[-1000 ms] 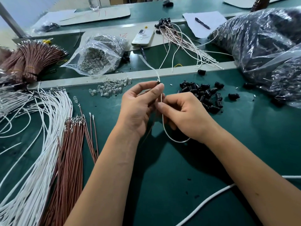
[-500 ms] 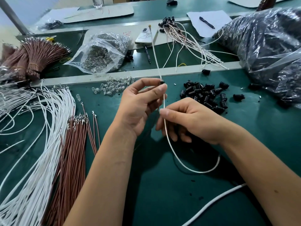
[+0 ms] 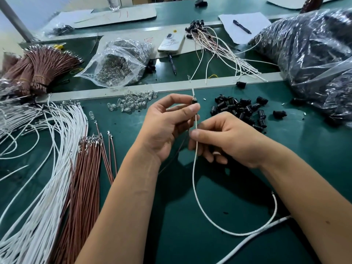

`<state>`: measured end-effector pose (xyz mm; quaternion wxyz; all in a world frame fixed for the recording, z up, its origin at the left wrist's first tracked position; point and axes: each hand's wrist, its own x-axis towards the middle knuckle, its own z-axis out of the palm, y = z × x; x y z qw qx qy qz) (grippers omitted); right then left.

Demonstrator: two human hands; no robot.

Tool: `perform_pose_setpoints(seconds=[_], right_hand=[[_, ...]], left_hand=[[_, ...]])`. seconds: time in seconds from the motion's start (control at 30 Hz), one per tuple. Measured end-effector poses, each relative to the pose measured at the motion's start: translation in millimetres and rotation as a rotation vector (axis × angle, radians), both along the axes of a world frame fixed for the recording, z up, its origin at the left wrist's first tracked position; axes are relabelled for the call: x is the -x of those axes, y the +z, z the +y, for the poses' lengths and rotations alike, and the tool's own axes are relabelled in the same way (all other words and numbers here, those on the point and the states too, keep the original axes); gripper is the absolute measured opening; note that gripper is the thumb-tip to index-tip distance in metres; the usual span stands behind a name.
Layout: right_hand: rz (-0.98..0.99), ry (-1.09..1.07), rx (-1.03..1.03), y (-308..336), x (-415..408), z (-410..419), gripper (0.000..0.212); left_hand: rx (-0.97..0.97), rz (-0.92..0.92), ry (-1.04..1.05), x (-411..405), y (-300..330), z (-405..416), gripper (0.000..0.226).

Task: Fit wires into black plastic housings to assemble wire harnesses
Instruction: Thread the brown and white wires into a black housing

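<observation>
The black housing (image 3: 194,101) sits just above centre of the view, pinched in the grip of the left hand (image 3: 167,126) between thumb and forefinger, its long axis close to upright, running from 6 to 12 o'clock with a slight lean toward 11. A short white stub with a metal tip pokes out of its top toward 12. The white wire (image 3: 194,168) leaves the housing's underside heading to 6 o'clock, passes through the right hand (image 3: 224,141), whose grip is closed on it with thumb and forefinger pinching just below the left hand, then sweeps down and curls round to 4 o'clock, where its bare end lifts off the green tabletop (image 3: 190,235). A thin brown wire (image 3: 177,151) also trails from the left hand toward 7. Compared with half a second ago, the long length of white wire that stood above the housing has been pulled through, leaving only the stub, and the loop below the hands has grown much longer; the right hand has dropped slightly lower. At 2 o'clock lies the pile of loose black housings (image 3: 240,109); at 11 a scatter of clear bulbs (image 3: 133,101); at 8 the bundles of white wires (image 3: 47,168) and brown wires (image 3: 83,178). The phone (image 3: 171,42) at 12 shows marks too small to read, and red scribbles beside it are illegible.
</observation>
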<state>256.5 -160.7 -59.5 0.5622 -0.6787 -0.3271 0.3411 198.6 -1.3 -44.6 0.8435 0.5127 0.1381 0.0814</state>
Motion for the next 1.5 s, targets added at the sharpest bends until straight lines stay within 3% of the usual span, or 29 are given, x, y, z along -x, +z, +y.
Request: perform_pose_setpoints(seconds=[0.17,0.37,0.5,0.7,0.9,1.1,1.23,1.37,1.5], right_hand=[[-0.121,0.305,0.229,3,1,-6,0.023],[0.003,-0.137,-0.091,-3,-1,2,0.02],[-0.05,-0.272,-0.189,-7,-6,2,0.022],[-0.146,-0.365,-0.282,-9,-7,4,0.022],[-0.138,-0.423,-0.306,-9,-10,3,0.017],[-0.104,-0.485,-0.358,-10,-14,2,0.014],[-0.115,-0.469,-0.347,-10,-14,2,0.013],[-0.138,-0.402,-0.311,-10,-12,2,0.015],[-0.165,-0.366,-0.265,-10,-9,3,0.024]], left_hand=[[0.044,-0.06,0.031,-1,-1,3,0.018],[-0.019,-0.071,-0.061,1,-1,0,0.018],[-0.034,-0.075,-0.069,1,-3,3,0.019],[-0.113,-0.074,-0.086,3,-1,8,0.021],[-0.243,-0.008,-0.082,3,-3,8,0.011],[-0.343,0.002,-0.128,4,-3,6,0.02],[-0.383,0.005,-0.115,4,-2,4,0.018],[-0.304,-0.021,-0.027,2,0,5,0.007],[-0.335,-0.072,-0.022,2,-2,3,0.015]])
